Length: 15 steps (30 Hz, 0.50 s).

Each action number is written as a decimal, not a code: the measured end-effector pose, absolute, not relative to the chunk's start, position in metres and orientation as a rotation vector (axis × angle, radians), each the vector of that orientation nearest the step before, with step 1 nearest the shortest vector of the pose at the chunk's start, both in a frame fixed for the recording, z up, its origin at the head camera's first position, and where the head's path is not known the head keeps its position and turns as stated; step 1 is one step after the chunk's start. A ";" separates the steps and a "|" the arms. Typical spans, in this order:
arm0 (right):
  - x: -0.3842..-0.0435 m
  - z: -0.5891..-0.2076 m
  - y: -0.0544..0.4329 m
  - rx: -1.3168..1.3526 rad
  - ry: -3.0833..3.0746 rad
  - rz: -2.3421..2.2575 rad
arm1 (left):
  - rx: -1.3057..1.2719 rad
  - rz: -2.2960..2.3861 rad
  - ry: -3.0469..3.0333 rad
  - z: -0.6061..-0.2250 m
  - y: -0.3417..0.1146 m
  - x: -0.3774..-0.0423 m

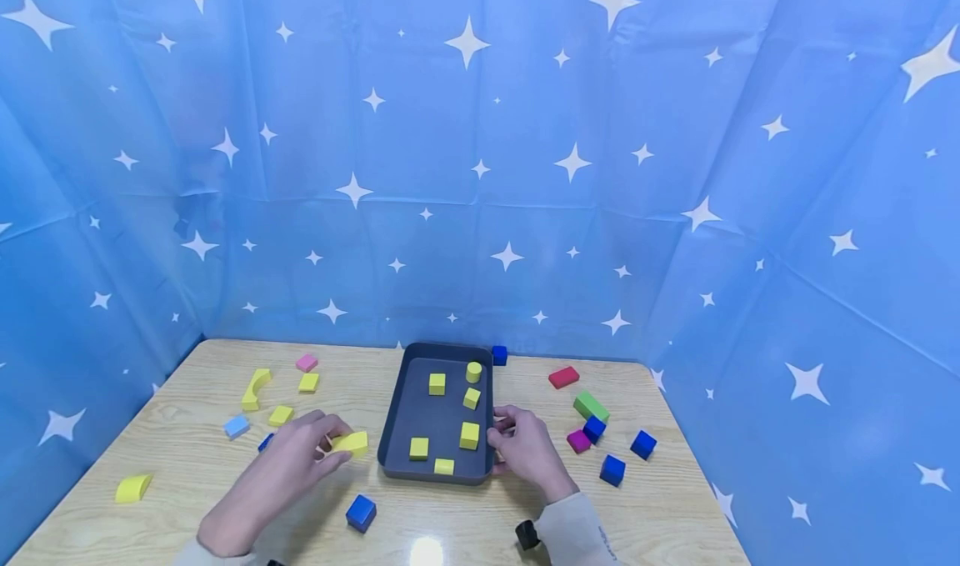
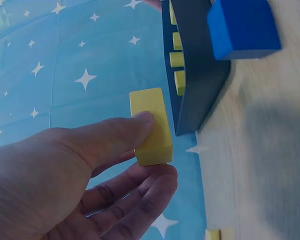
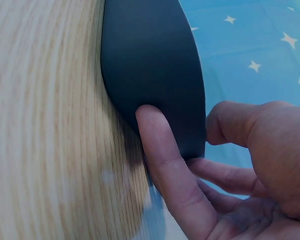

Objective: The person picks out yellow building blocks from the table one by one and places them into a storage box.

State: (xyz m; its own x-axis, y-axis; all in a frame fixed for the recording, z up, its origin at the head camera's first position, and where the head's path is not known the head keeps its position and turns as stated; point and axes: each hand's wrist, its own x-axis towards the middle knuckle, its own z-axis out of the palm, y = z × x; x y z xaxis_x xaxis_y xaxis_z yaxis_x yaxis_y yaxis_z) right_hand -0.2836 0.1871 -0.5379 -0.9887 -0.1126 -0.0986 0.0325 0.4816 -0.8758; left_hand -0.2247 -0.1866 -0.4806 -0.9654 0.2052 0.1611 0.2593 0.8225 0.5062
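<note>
A yellow rectangular block is pinched between the thumb and fingers of my left hand, in the air just left of a dark grey tray. My right hand holds the tray's right side; in the right wrist view a finger presses the outer wall and the thumb lies at the rim. Inside the tray lie several yellow blocks, among them a cylinder, a cube and another block. A blue cube sits on the table in front of my left hand.
Left on the wooden table are a yellow arch, a curved yellow block, yellow pieces, a light blue block and a pink one. Right are blue cubes, a green block and a red block.
</note>
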 end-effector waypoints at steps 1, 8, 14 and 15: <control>-0.284 -0.538 0.187 -0.071 2.576 -1.532 | -0.380 -0.829 -2.899 -0.479 -0.184 -0.226; -0.284 -0.538 0.187 -0.065 2.570 -1.536 | -0.415 -0.823 -2.908 -0.472 -0.165 -0.242; -0.285 -0.538 0.187 -0.063 2.567 -1.537 | -0.474 -0.844 -2.889 -0.470 -0.152 -0.258; -0.285 -0.538 0.187 -0.062 2.568 -1.536 | -0.496 -0.844 -2.878 -0.471 -0.150 -0.261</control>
